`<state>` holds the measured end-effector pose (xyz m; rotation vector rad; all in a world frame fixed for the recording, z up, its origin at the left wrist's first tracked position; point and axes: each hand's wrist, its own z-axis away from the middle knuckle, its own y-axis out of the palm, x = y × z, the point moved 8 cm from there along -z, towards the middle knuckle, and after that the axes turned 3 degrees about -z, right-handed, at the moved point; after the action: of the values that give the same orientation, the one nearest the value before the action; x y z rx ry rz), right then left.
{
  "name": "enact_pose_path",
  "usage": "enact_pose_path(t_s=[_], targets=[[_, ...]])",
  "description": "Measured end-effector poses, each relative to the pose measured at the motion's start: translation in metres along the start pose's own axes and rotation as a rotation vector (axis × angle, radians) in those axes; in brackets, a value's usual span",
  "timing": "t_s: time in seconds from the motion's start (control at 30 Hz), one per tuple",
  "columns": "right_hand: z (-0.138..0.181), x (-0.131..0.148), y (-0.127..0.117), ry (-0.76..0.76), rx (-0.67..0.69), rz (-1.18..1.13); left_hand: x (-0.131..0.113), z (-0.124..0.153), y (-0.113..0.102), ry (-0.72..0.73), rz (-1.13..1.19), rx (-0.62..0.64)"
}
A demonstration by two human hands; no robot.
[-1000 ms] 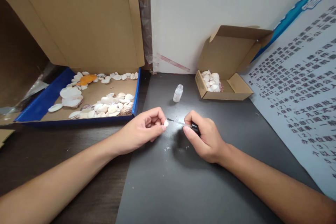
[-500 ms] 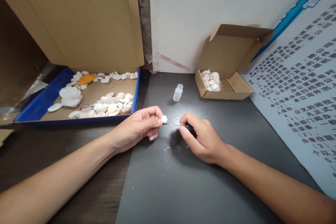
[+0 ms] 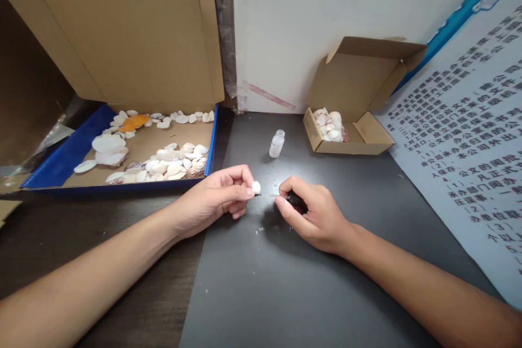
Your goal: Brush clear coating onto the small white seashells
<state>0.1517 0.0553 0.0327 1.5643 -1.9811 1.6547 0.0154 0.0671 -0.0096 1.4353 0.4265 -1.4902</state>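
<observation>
My left hand (image 3: 220, 198) pinches a small white shell (image 3: 256, 187) between thumb and fingertips, just above the dark mat (image 3: 285, 283). My right hand (image 3: 314, 215) grips a thin brush with a black cap handle (image 3: 281, 196); its tip reaches under the shell. A small open glass bottle (image 3: 276, 144) stands upright on the mat behind both hands.
A large open cardboard box with a blue rim (image 3: 73, 152) at the left holds several shells. A small open cardboard box (image 3: 350, 136) with shells sits at the back right. A printed poster (image 3: 468, 147) leans at the right. White crumbs (image 3: 261, 230) lie on the mat.
My left hand turned the shell and lifted it slightly. My right hand slid left, and the brush tip went from the shell's side to beneath it.
</observation>
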Motion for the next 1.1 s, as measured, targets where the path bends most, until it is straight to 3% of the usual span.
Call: enact_pose_path(t_s=[0.57, 1.1], targets=[[0.002, 0.004, -0.001, -0.045, -0.032, 0.034, -0.004, 0.001, 0.003, 0.04, -0.089, -0.027], [0.002, -0.008, 0.005, 0.119, 0.034, -0.091, -0.007, 0.001, 0.002, 0.088, -0.132, -0.048]])
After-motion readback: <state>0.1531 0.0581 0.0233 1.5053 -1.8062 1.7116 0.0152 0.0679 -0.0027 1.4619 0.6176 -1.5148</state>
